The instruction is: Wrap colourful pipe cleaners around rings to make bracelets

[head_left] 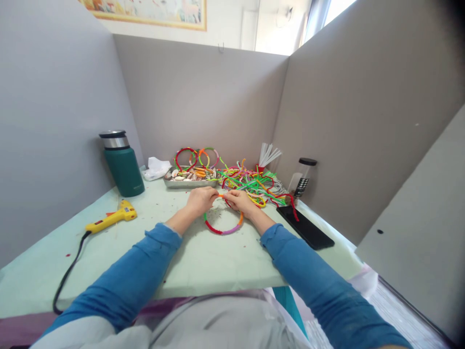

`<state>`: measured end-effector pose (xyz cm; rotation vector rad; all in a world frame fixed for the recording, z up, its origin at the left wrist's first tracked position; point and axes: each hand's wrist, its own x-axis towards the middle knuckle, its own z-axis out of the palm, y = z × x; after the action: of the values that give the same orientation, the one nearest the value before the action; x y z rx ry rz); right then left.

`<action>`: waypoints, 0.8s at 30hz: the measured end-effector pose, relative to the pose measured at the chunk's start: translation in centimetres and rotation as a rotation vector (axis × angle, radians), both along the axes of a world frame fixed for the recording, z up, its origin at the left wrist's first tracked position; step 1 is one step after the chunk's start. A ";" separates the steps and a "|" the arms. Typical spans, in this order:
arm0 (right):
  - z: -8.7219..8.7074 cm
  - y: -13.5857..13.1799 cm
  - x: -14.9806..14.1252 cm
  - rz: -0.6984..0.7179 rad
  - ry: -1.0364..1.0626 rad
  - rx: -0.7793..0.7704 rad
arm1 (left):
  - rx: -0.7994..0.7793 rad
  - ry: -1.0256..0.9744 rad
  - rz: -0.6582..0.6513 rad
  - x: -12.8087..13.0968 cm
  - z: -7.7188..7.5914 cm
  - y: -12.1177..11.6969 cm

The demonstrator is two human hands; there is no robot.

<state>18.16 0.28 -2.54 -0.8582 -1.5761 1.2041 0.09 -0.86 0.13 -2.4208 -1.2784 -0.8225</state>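
Note:
A ring wrapped in coloured pipe cleaners (pixel 222 232), red, purple, orange and green, hangs over the table below my two hands. My left hand (pixel 202 199) pinches the ring's top from the left. From the right, my right hand (pixel 240 200) pinches it close by, and a short orange stretch of pipe cleaner (pixel 221 196) shows between the fingertips. Just beyond my hands lie a metal tray (pixel 189 184) of shells and a tangled heap of pipe cleaners (pixel 254 182). My fingers cover part of the ring's upper edge.
On the left are a yellow glue gun (pixel 112 218) with a black cord and a green bottle (pixel 125 169). Finished-looking rings (pixel 186 149) lean behind the tray by white tissue (pixel 157 168). To the right are a black phone (pixel 305 228), a clear jar (pixel 304 179) and white glue sticks (pixel 269 155).

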 end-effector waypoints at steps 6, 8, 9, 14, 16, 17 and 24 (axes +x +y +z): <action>-0.2 0.1 0.0 -0.006 -0.028 0.033 | -0.059 -0.021 0.025 0.1 0.3 -0.3; -0.3 0.2 0.0 -0.016 -0.052 0.055 | -0.086 -0.021 0.025 0.0 0.4 -0.3; -0.4 0.2 0.0 -0.021 -0.064 0.063 | -0.101 -0.021 0.026 0.0 0.4 -0.3; -0.9 0.7 0.1 -0.025 -0.102 0.082 | -0.235 -0.052 0.010 -0.1 0.4 0.2; -1.0 0.8 0.1 -0.024 -0.107 0.088 | -0.314 -0.090 -0.006 -0.1 0.5 0.4; -1.1 0.8 0.1 -0.025 -0.109 0.089 | -0.357 -0.117 -0.012 -0.1 0.6 0.4; -1.0 0.8 0.2 -0.034 -0.138 0.094 | -0.692 -0.361 -0.041 -0.1 0.8 0.0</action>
<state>18.32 1.04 -3.57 -0.9193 -1.7085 1.0566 0.02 -0.81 0.89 -2.9089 -1.9121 -0.9846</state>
